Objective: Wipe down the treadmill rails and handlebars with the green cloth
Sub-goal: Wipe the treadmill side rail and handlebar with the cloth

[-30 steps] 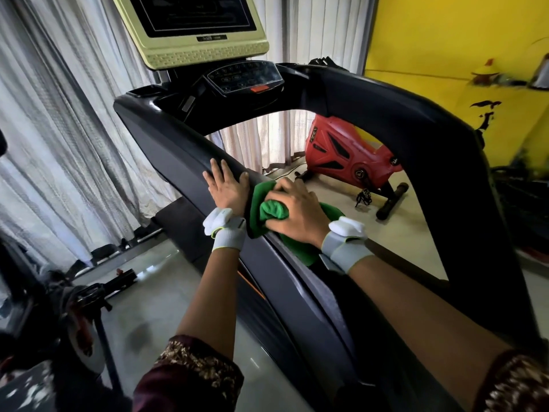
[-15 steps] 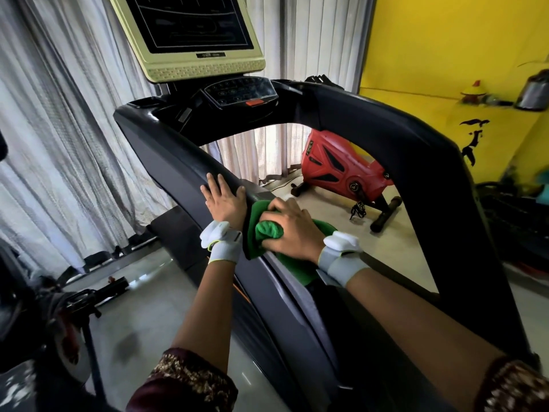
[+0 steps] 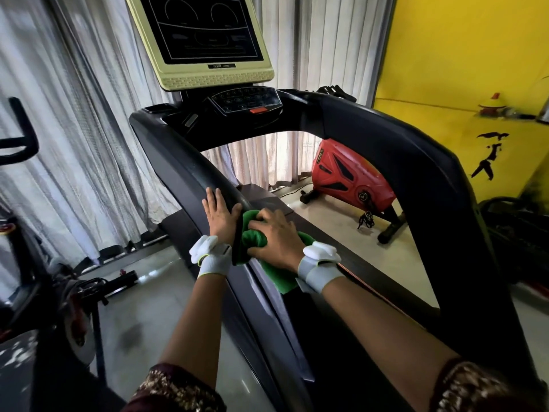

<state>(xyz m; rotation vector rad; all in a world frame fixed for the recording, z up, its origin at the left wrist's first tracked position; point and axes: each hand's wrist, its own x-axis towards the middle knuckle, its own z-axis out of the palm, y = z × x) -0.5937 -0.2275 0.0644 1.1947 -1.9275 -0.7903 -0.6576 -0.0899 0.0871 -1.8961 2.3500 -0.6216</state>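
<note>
Head view: right hand (image 3: 274, 239) grips green cloth (image 3: 252, 242), barely moved on left rail (image 3: 190, 173); left hand (image 3: 220, 215) flat, seemingly bracing; wiping continues.

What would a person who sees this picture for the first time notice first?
First the two hands at the centre: the right hand grips a bunched green cloth against the black left rail of the treadmill, while the left hand rests flat on it. Above stands the pale console screen, and behind, by the yellow wall, a red exercise machine.
</note>
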